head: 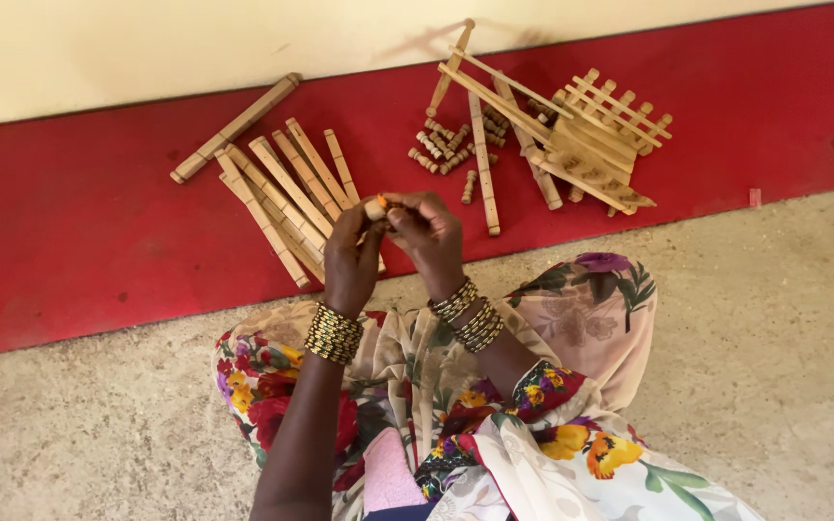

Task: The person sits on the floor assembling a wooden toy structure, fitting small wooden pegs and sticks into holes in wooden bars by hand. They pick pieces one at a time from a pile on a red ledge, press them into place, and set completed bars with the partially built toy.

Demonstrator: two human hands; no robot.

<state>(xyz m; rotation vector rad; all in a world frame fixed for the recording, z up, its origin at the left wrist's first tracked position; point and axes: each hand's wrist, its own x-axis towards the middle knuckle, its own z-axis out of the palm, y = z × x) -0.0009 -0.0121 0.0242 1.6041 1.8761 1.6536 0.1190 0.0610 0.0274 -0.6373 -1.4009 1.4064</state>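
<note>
My left hand (350,259) and my right hand (427,234) meet in front of me over my lap. Together they pinch a small light wooden peg (375,207) with an orange tip, held between the fingertips of both hands. Both wrists wear stacks of beaded bangles. Just beyond my hands lies a fan of long notched wooden slats (287,193) on the red floor strip. Farther right sits a heap of short wooden pegs (448,147).
A partly built wooden lattice frame (581,145) lies at the upper right on the red strip (69,241), below a cream wall. One long wooden bar (235,127) lies apart at the left. Grey concrete floor (784,338) surrounds my flower-patterned clothing.
</note>
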